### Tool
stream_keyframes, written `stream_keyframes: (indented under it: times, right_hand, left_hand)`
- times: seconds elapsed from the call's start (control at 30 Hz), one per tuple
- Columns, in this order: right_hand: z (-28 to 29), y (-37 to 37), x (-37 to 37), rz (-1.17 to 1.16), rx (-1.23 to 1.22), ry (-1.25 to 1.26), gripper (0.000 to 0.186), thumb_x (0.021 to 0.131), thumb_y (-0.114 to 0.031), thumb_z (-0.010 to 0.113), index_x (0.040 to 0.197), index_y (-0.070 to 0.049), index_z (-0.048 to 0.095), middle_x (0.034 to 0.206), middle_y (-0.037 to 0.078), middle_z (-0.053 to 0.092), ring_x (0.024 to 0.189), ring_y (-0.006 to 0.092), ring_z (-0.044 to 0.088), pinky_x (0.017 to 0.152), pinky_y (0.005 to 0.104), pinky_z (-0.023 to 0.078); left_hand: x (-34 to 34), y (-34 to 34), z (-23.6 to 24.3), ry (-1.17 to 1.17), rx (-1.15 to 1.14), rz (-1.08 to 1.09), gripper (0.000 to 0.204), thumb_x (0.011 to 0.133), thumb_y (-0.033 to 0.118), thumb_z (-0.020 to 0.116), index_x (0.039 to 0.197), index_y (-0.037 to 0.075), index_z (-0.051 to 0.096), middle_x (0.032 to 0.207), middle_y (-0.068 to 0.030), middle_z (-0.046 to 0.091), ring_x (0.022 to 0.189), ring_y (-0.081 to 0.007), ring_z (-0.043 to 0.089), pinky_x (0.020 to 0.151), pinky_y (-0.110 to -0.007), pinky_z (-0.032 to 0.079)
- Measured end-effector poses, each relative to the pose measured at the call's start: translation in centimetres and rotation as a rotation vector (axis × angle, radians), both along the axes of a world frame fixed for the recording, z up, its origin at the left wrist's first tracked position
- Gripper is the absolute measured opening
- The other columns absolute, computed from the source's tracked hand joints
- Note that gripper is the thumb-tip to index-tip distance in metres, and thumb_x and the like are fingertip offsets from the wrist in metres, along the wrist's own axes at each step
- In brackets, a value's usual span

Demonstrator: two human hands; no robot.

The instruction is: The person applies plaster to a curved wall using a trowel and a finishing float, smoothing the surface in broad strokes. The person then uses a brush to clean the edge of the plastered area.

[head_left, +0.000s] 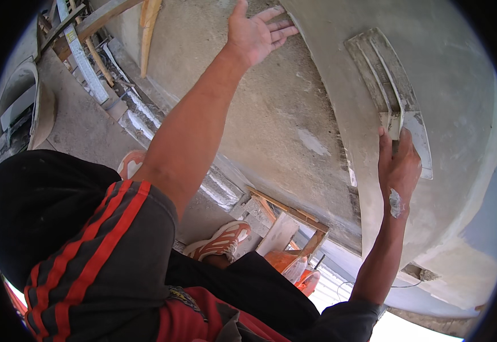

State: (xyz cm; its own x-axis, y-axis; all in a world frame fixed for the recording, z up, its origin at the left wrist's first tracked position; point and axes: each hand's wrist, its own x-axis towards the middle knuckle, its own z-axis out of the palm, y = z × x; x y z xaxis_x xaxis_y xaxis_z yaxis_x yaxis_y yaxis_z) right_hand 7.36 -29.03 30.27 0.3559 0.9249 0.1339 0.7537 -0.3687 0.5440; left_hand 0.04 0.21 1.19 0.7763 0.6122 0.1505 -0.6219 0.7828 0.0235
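1. Far to the left of the trowel (391, 74), a round tub (45, 108) is seen, tilted toward the rim of the view.
2. Also well left of the trowel, but nearer than the tub, a straight bar (81, 57) is set aslant beside some timber.
3. Below and left of the trowel, a striped sleeve (97, 245) is worn on the left arm, and a shoe (221, 239) is seen lower down.
4. Left of the trowel, the left hand (253, 41) is held up, released, its fingers spread; whether the wall is touched cannot be told.
5. Between that hand and the trowel, a rough patch (271, 125) is bordered by smooth plaster (459, 125).
6. Below and left of the trowel, a wooden frame (294, 213) is seen.
7. The trowel itself is laid flat on the plaster, its handle's lower end being grasped by the right hand (401, 168); the wrist is smeared grey.
8. Below the trowel, a hole (422, 272) is seen in the wall.
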Motion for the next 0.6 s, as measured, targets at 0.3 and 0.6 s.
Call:
stream_keyframes:
  times: [0.3, 0.6]
  right_hand:
    - [-1.1, -1.9, -0.5, 0.006, -0.319, -0.065, 0.036, 0.103, -0.038, 0.067, 0.110, -0.003, 0.066, 0.095, 0.020, 0.073, 0.088, 0.0405, 0.072, 0.074, 0.0521, 0.056]
    - [0.5, 6.5, -2.7, -0.053, 0.030, 0.043, 0.040, 0.105, -0.041, 0.065, 0.104, -0.001, 0.063, 0.083, 0.021, 0.070, 0.074, 0.0453, 0.068, 0.069, 0.0527, 0.053]
  left_hand:
    - [-2.1, -1.4, 2.4, 0.179, 0.104, 0.098, 0.101, 0.104, 0.075, 0.010, 0.168, -0.002, 0.019, 0.170, -0.0339, 0.023, 0.155, -0.0437, 0.036, 0.124, -0.048, 0.023]
    - [-3.3, -1.6, 3.8, 0.188, 0.101, 0.065, 0.099, 0.105, 0.075, 0.012, 0.169, 0.000, 0.013, 0.174, -0.0296, 0.015, 0.157, -0.0421, 0.033, 0.123, -0.049, 0.024]
